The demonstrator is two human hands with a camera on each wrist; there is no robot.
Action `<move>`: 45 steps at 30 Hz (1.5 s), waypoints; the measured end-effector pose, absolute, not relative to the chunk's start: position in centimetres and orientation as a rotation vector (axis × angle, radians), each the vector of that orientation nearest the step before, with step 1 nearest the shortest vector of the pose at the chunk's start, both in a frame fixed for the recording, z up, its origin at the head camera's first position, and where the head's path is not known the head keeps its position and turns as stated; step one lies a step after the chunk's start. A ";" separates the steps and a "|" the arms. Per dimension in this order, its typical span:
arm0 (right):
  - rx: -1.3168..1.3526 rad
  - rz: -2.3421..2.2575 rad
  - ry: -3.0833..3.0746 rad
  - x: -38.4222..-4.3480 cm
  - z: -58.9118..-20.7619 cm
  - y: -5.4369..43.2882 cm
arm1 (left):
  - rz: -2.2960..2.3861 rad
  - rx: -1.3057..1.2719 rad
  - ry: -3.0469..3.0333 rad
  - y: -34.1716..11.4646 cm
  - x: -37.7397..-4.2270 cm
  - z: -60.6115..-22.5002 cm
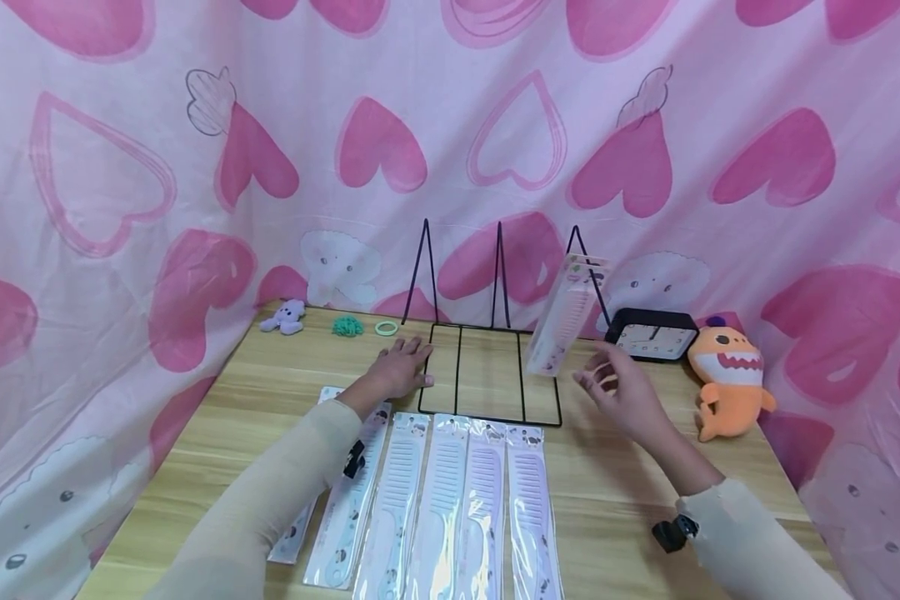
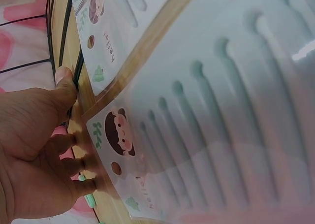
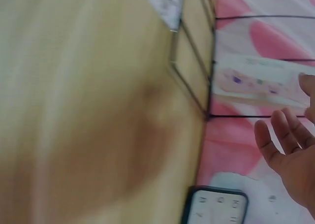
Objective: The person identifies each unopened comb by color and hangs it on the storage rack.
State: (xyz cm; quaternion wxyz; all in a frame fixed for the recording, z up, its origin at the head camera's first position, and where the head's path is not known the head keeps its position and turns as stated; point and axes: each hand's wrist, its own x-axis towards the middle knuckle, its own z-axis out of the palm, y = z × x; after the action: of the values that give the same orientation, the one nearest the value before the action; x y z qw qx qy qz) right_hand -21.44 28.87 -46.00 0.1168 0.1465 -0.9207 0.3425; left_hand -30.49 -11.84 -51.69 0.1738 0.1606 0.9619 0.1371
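A black wire rack (image 1: 499, 329) stands against the back of the table, and a pink comb in a clear packet (image 1: 567, 312) leans upright at its right end. Close to that packet, my right hand (image 1: 621, 392) is raised with its fingers loosely bent, holding nothing; in the right wrist view its fingers (image 3: 281, 135) are spread apart. At the rack's left edge, my left hand (image 1: 399, 369) rests palm down with fingers extended. Several packaged combs (image 1: 444, 500), bluish to lilac, lie in a row before the rack. The left sleeve partly covers the leftmost packets.
A black clock (image 1: 654, 335) and an orange shark plush (image 1: 733, 379) stand at the right. Along the back left are a small purple toy (image 1: 287, 317), a green curly band (image 1: 347, 326) and a pale green ring (image 1: 386, 328). A heart-patterned curtain (image 1: 435, 150) hangs behind.
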 end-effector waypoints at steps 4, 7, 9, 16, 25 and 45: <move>0.532 1.013 -2.753 -20.5 -47.9 28.5 | 0.389 0.467 2.732 -12.1 -31.0 -52.3; 0.567 1.022 -2.804 -19.7 -49.1 28.1 | 0.388 0.465 2.728 -12.0 -31.0 -52.2; 0.568 1.024 -2.855 -19.2 -49.8 27.7 | 0.391 0.467 2.731 -12.1 -31.0 -52.4; 0.608 0.956 -3.026 -17.9 -51.3 26.1 | 0.365 0.454 2.743 -11.9 -29.9 -51.0; 0.571 0.768 -3.153 -17.4 -52.1 24.9 | 0.336 0.454 2.762 -11.7 -29.4 -50.8; 0.440 0.908 -3.129 -17.1 -51.6 23.4 | 0.351 0.473 2.755 -12.0 -30.6 -52.4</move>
State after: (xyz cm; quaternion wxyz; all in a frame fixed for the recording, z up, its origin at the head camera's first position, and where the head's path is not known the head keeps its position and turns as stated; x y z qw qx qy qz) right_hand -17.12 23.37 -51.62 -0.0730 0.1334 -0.9492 0.2755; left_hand -30.65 -11.97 -52.38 0.1614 0.1656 0.9651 0.1229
